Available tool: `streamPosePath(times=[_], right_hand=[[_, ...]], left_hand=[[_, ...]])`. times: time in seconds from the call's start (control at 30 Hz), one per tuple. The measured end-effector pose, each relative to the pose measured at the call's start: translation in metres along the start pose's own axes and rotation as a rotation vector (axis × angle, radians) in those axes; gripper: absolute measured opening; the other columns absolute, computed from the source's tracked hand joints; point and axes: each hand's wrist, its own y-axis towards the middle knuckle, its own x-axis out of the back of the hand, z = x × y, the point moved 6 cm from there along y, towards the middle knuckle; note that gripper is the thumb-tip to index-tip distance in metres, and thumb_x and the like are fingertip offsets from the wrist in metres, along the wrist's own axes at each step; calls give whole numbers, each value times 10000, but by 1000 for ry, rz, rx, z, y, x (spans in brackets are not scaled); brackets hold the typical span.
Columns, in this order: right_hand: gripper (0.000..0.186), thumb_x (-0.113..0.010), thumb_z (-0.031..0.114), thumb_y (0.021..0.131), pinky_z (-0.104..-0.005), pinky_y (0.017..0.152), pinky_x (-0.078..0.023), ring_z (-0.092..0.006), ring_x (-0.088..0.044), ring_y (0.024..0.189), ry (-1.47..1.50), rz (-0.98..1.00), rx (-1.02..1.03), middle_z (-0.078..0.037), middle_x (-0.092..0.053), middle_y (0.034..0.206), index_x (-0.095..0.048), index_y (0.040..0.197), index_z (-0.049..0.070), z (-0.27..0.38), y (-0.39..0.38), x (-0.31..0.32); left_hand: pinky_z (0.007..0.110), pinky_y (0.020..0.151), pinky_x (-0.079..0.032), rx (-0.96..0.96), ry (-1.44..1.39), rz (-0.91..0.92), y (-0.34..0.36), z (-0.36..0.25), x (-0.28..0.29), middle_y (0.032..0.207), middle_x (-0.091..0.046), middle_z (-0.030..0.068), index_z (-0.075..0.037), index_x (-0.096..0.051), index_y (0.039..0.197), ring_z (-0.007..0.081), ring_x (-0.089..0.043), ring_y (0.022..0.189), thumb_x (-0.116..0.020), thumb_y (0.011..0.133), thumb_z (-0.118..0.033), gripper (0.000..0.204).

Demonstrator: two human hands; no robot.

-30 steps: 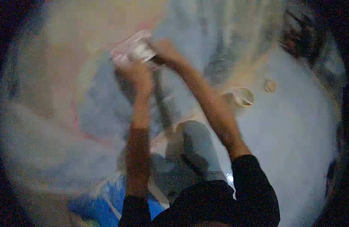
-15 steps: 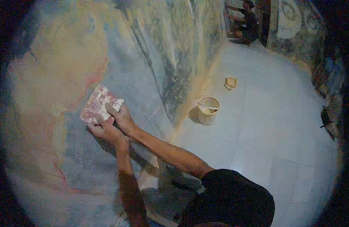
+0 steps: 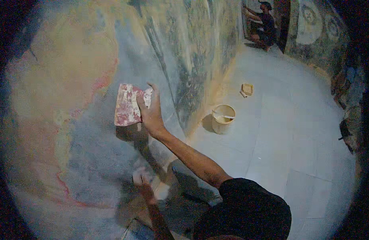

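Observation:
My right hand (image 3: pixel 151 116) grips a flat, roughly rectangular red board (image 3: pixel 128 105) smeared with white. Its thumb lies across the near face, and the board's far side is hidden. The board is raised in front of the painted wall (image 3: pixel 92 160) and casts a shadow below it. My left hand (image 3: pixel 143 181) is lower down, near my legs and apart from the board. Its fingers are smeared by motion, so whether they hold anything is unclear.
On the tiled floor (image 3: pixel 268 148) to the right stands a pale bucket (image 3: pixel 222 126) with a light stick across its rim. Beyond it lies a small yellowish square tray (image 3: pixel 247 89) beside small pieces. Another person (image 3: pixel 266 26) crouches by the wall at the far end.
My left hand has let go of the board and dropped down toward my legs. My right hand has shifted the board to the right and turned it more upright.

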Motion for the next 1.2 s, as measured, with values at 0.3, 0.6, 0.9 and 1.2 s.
streamPosePath(times=[0.3, 0.6, 0.9, 1.2], right_hand=[[515, -550, 377, 953, -352, 802, -468, -245, -550, 963, -96, 108, 107, -163, -541, 1083, -433, 1218, -48, 8, 26, -7], [425, -603, 302, 927, -374, 853, -451, -253, -578, 951, -70, 211, 23, -173, -596, 1032, -479, 1140, -44, 12, 34, -14], [413, -598, 289, 935, -347, 851, -434, -201, -542, 926, -92, 107, 24, -134, -571, 994, -448, 1124, -47, 17, 31, -26], [461, -596, 273, 932, -355, 853, -436, -256, -531, 985, -203, 53, 97, -221, -540, 1054, -423, 1166, -85, 60, 34, -22]], left_hand=[[456, 864, -495, 112, 72, -332, -159, 156, 204, 1183, -556, 137, -13, -492, 1265, 285, -553, 1093, -324, 976, -413, 521], [365, 710, -522, -45, 103, -602, -167, -37, 116, 1097, -585, 100, -23, -593, 1068, 222, -600, 882, -559, 905, -205, 246], [364, 787, -492, -566, 621, -522, -54, -182, 54, 1040, -620, 155, -23, -591, 1034, 297, -619, 891, -555, 889, -66, 156], [515, 978, -379, -1401, 1256, -435, 57, -257, -37, 1238, -525, 186, -55, -573, 1067, 382, -468, 1175, -537, 832, -51, 238]])
